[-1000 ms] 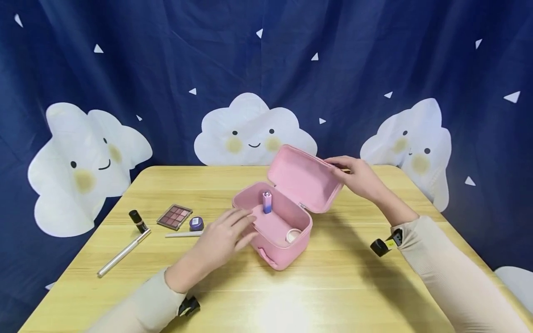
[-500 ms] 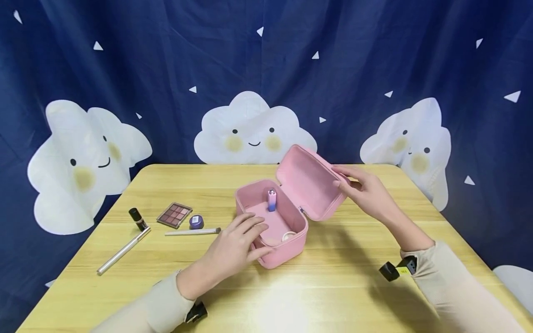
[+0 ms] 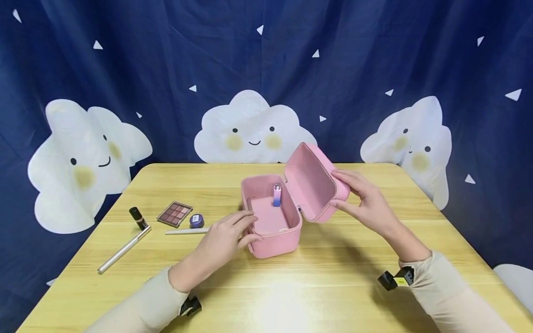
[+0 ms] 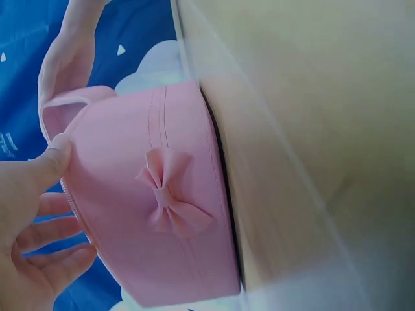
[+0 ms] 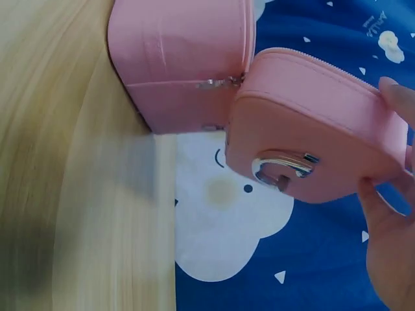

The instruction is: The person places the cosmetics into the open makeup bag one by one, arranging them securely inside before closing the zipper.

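A pink cosmetic case (image 3: pixel 276 245) stands on the table with its lid (image 3: pixel 314 182) tipped up to the right. Inside, a pink-to-blue lipstick tube (image 3: pixel 277 195) stands upright, and a pale round item (image 3: pixel 284 230) is mostly hidden by the near wall. My left hand (image 3: pixel 220 240) grips the case's left rim, its thumb by the near corner. On the outer wall a pink bow (image 4: pixel 165 194) shows in the left wrist view. My right hand (image 3: pixel 370 208) holds the lid's outer edge between thumb and fingers. A metal-trimmed detail (image 5: pixel 282 170) shows on the lid's outside.
Left of the case lie an eyeshadow palette (image 3: pixel 175 214), a small purple jar (image 3: pixel 196 221) and a thin pale brush (image 3: pixel 185 231), partly behind my left hand. Farther left are a black tube (image 3: pixel 139 218) and a silver pen-like stick (image 3: pixel 124 250). A cloud-print curtain (image 3: pixel 350 55) hangs behind the table.
The case has turned on the table and shifted slightly right and back. Its lid has swung further open with my right hand on it. My left hand has stayed near the left rim.
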A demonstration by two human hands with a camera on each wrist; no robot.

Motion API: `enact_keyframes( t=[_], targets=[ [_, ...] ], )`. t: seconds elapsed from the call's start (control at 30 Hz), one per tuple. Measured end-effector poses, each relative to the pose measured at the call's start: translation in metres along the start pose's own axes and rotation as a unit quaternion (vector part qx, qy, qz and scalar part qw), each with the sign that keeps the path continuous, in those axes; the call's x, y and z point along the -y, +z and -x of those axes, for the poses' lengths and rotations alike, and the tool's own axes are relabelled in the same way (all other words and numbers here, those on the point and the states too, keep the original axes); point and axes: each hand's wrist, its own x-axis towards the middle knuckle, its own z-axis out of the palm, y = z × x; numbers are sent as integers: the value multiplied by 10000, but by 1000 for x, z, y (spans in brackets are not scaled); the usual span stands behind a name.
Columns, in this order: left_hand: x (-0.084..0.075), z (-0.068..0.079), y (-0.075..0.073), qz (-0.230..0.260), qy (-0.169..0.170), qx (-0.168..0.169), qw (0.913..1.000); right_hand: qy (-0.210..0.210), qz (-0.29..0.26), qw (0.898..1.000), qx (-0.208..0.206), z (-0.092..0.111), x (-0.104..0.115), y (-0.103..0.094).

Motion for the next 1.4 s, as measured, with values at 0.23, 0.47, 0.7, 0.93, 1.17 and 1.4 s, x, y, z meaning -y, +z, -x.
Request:
enact_keyframes(
  t=[0.23, 0.47, 0.7, 0.93, 1.17, 1.4],
  targets=[
    [19, -7, 6, 158, -32, 92, 9998, -409, 764, 9960, -201, 3, -17, 6],
    [34, -14, 8, 216, -309, 493, 9981, -535, 917, 9935, -401, 0, -22, 14],
    [42, -14, 0, 173, -450, 915, 9946, -718, 843, 9916, -674, -5, -24, 27],
    [63, -8, -23, 131, -910, 1163, 9890, -597, 800, 9918, -803, -6, -21, 32],
    [90, 8, -38, -151, -1072, 1696, 9795, -543, 679, 9916, -959, -3, -21, 34],
    [111, 33, -41, -119, -811, 2144, 9733, -508, 690, 9904, -1085, -3, -19, 37]
  ],
)
